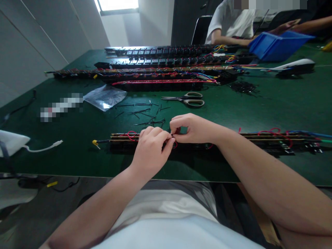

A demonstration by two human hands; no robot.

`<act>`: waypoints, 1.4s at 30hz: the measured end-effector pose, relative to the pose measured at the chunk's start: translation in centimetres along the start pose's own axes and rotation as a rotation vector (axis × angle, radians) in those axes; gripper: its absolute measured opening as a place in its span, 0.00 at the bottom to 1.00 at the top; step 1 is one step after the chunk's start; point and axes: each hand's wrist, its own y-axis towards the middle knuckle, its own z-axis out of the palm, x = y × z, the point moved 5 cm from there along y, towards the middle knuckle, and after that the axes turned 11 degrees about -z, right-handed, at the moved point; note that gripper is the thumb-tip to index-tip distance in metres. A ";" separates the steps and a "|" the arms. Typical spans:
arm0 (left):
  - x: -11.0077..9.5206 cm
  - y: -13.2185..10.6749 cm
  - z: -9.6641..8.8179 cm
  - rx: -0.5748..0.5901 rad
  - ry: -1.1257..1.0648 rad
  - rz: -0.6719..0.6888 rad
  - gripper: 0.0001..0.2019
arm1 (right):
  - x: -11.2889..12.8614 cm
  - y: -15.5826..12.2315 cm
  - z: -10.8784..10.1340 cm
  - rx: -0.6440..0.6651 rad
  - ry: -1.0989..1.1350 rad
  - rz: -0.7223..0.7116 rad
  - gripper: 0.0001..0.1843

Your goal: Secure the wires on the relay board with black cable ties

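Your left hand (151,150) and right hand (189,126) meet over the long black strip with brass-coloured rails (121,139); it lies crosswise directly beneath them, its left end out past your left hand, its right part beyond your right forearm; each hand pinches, thumb to forefinger, the fingertips meeting just beside the other's, though what they grip is too small to tell; thin red wire (277,131) curls in loose loops along the strip, and a small yellow tip (95,142) ends it at the left; under it stretches the smooth, dark green tabletop (77,148); just beyond your hands lie scattered thin, straight black slivers (141,111); past them rest scissors with dark blades and looped handles (185,99), a creased, shiny clear plastic bag (106,98) and a tangled black heap (243,87); farther off lie wired black strips (160,74); beyond, a person in a white shirt (236,20) sits near a blue, open-topped plastic bin (280,45).
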 end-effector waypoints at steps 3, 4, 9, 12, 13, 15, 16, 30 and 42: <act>-0.1 0.0 0.0 0.001 0.011 0.014 0.10 | -0.1 0.0 0.1 0.013 0.008 0.007 0.14; -0.1 0.0 0.0 0.001 0.014 0.017 0.10 | -0.1 0.0 0.1 0.016 0.012 0.010 0.15; -0.1 -0.1 0.1 0.000 0.026 0.026 0.11 | -0.1 -0.1 0.1 0.027 0.034 0.024 0.15; -0.1 0.0 0.1 -0.001 0.029 0.028 0.11 | -0.2 0.0 0.1 0.028 0.045 0.029 0.14; -0.1 0.0 0.1 -0.001 0.030 0.029 0.11 | -0.2 0.0 0.1 0.027 0.048 0.030 0.14; -0.1 0.0 0.1 0.000 0.032 0.031 0.10 | -0.2 0.0 0.1 0.026 0.055 0.031 0.14; -0.1 0.0 0.1 0.000 0.032 0.031 0.11 | -0.1 0.0 0.1 0.027 0.060 0.031 0.14; -0.1 -0.1 0.1 -0.007 0.022 0.033 0.10 | -0.1 0.0 0.0 0.024 0.123 0.046 0.14; 0.0 0.0 0.0 -0.013 -0.013 0.014 0.09 | 0.3 -0.2 0.0 0.042 0.191 0.062 0.12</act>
